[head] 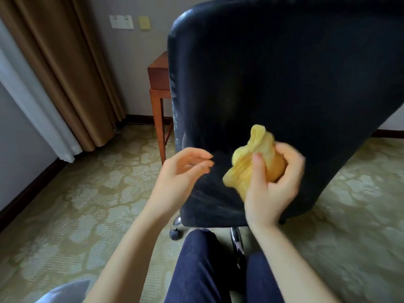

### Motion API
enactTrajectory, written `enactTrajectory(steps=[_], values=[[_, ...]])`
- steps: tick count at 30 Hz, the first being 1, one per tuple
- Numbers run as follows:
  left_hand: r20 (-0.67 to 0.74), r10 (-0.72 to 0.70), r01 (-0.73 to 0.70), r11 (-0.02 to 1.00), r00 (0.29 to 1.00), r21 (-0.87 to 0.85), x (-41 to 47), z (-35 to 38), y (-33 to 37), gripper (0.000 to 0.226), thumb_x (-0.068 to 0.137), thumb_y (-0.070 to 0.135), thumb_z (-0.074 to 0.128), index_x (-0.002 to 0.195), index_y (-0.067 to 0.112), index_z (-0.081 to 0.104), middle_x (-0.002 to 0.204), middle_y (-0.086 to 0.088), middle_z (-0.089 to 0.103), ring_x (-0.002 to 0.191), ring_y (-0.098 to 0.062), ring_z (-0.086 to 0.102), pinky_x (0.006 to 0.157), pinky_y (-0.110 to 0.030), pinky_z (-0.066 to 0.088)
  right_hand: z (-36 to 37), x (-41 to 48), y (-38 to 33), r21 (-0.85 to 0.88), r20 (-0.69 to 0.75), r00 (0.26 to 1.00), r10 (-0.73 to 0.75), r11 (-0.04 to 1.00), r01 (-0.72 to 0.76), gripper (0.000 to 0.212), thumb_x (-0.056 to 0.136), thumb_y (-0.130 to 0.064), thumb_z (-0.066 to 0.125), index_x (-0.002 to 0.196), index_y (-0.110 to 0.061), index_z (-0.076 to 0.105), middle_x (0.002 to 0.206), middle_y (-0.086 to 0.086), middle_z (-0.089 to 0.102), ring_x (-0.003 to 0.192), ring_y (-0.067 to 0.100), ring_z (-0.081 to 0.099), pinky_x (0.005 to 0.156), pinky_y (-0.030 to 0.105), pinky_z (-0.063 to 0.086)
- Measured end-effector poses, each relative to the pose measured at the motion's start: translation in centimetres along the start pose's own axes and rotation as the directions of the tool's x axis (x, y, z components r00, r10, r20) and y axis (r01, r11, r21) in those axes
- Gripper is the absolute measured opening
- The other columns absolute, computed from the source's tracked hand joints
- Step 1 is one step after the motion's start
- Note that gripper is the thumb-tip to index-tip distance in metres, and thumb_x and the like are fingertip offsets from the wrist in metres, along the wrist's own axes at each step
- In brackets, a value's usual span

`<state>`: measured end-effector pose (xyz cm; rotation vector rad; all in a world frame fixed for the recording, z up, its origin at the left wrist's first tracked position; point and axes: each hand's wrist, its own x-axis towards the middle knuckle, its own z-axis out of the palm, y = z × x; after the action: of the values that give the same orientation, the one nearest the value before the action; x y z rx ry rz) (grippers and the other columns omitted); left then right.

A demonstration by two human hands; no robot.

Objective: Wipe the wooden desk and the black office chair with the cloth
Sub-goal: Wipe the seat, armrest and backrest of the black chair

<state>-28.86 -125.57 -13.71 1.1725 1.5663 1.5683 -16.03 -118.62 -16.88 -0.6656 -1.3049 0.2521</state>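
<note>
**Cloth bunched in right hand, facing the rear of the chair backrest**

The right hand grips the yellow cloth, which is gathered into a loose wad. The thumb lies across the front of the wad and the remaining fingers curl round its far side. Folds of the cloth project upward and to the left, beyond the fingers. The wad is held in front of the lower rear face of the black office chair; whether it touches the upholstery cannot be determined, because the hand is motion-blurred.

The left hand holds nothing. Its fingers are loosely curled, with the tips directed right toward the cloth and a clear gap between them and the wad. It is located at the lower left edge of the backrest.

Critical relation: the chair surface lies directly beyond the cloth, away from the person, and the backrest leans, its long axis rising toward the top right. The right hand is the nearer hand and already carries the cloth. In all probability, the next move is a press forward followed by strokes along that axis.

The wooden desk stands behind the left edge of the chair, well apart from both hands. Only one corner and one leg are visible.
</note>
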Motion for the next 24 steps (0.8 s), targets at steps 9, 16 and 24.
enactTrajectory(steps=[9,16,24], values=[[-0.284,-0.159,0.13,0.984,0.945,-0.121,0.9,-3.3,-2.7,0.017,0.085,0.002,0.057,0.082,0.015,0.067,0.078,0.002,0.07,0.073,-0.008,0.066,0.076,-0.025,0.048,9.4,8.3,0.0,-0.138,0.071,0.675,-0.735,0.663,0.736,0.017,0.083,-0.012,0.075,0.094,-0.025,0.076,0.093,-0.009,0.062,0.088,0.018,0.048,0.068,0.047,0.045],[-0.338,-0.113,0.109,0.994,0.934,-0.031,2.2,-3.8,-3.8,0.027,0.088,-0.004,0.05,0.092,0.019,0.064,0.092,0.006,0.069,0.082,-0.004,0.064,0.065,-0.006,0.044,12.3,4.7,4.6,-0.043,0.329,0.405,-0.853,0.416,0.909,0.018,0.084,-0.013,0.073,0.1,-0.021,0.076,0.089,-0.006,0.072,0.089,0.016,0.049,0.077,0.034,0.034],[-0.192,0.088,-0.057,0.985,0.977,0.164,5.8,-4.7,-1.5,0.086,0.081,-0.014,0.046,0.147,0.035,0.022,0.155,0.013,0.025,0.14,-0.003,0.026,0.113,-0.029,0.028,9.9,1.9,10.6,0.232,0.566,0.006,-0.825,0.166,0.958,0.024,0.09,-0.007,0.057,0.109,-0.014,0.07,0.097,-0.004,0.071,0.088,0.017,0.058,0.077,0.031,0.041]])
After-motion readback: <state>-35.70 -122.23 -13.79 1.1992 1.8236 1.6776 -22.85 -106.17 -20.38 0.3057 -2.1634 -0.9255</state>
